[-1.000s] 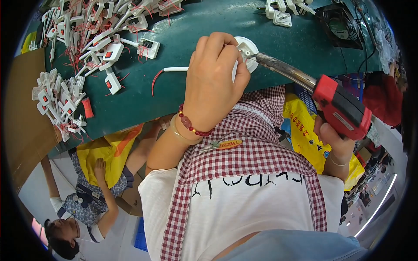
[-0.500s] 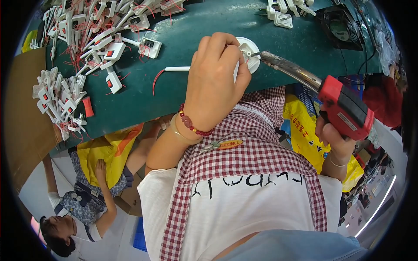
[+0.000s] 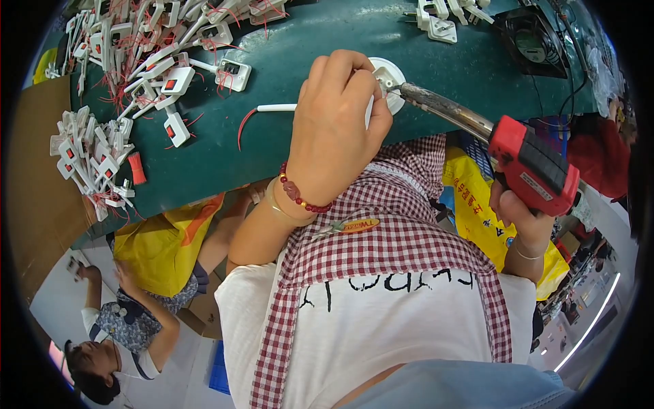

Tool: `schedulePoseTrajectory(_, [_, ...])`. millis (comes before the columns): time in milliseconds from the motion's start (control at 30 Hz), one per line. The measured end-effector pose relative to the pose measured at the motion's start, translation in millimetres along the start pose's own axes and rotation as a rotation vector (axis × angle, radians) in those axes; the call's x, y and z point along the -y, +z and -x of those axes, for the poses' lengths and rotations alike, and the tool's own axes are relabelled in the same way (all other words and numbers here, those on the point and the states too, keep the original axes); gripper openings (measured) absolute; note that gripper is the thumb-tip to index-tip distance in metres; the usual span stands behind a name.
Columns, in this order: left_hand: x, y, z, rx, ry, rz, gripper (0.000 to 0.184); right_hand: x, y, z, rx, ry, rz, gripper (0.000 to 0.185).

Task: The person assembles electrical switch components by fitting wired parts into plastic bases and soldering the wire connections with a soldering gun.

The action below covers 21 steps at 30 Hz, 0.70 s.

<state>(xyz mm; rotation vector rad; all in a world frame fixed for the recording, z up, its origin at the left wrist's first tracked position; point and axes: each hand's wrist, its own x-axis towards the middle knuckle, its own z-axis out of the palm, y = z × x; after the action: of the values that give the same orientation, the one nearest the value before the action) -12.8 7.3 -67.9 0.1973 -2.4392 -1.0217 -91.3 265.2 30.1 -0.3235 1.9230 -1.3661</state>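
My left hand, with a red bead bracelet at its wrist, is closed on a small white plastic plug housing over a round white piece. A white cable with a red wire end sticks out to the left of this hand. In my right hand is a red and black soldering gun. Its dark metal barrel points left, and the thin tip is at the open face of the housing, beside my left fingertips. Whether the tip touches metal there I cannot tell. My left fingers hide part of the housing.
Heaps of white switch pieces with red wires lie at left. White plugs and a black fan are at the back. A red brush-like piece lies near the front edge. Another person sits at lower left.
The soldering gun has shifted left, bringing its tip closer into the housing. My left hand has stayed nearly still. The other person has raised their hands.
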Motion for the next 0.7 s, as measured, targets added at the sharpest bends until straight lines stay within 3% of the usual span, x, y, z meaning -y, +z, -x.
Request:
schedulePoseTrajectory(100, [-0.1,0.0,-0.1,0.0,0.002,0.002,0.012,-11.0,2.2,-2.8,-0.029,-0.135,0.096,0.048])
schedulePoseTrajectory(333, [0.6,-1.3,0.2,0.005,-0.002,0.004,0.013,-10.5,-11.0,7.1,-0.095,-0.16,0.087,0.048])
schedulePoseTrajectory(700, [0.0,-3.2,-1.0,0.023,-0.002,-0.007,0.013,-21.0,0.5,-0.1,-0.134,-0.2,-0.269,0.043])
